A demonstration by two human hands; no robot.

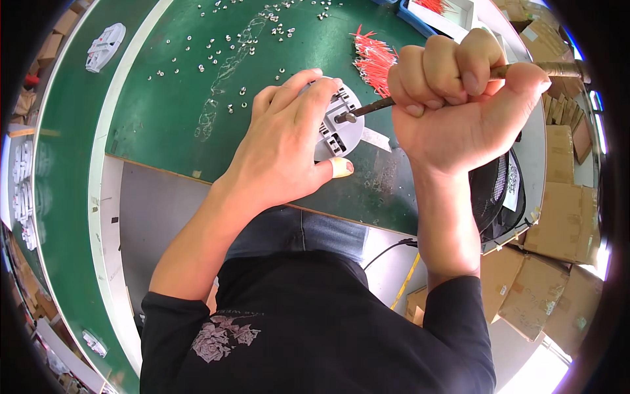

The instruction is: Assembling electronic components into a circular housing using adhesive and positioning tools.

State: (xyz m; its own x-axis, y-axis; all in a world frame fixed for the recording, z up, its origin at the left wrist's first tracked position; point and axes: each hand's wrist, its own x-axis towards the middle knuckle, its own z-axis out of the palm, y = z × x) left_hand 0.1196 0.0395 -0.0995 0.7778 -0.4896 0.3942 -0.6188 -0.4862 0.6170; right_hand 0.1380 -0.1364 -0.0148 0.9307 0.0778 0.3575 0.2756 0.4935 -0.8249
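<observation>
While the left hand (282,141) is clasping the round light-grey plastic disc (350,134) over the green tabletop (174,111), presumably steadying it, the right hand (456,108) is clenching a slim brown rod (377,106), tip contact being unclear.

The disc (352,134) is pale grey, the table (154,118) green, the shirt (295,328) rose-patterned black.

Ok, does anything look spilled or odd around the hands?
Possibly: small metal pieces lie strewn loose across the green tabletop, in no container, so they look spilled, though that may be deliberate. The left hand also has a pale yellow wrap on its thumb.
</observation>
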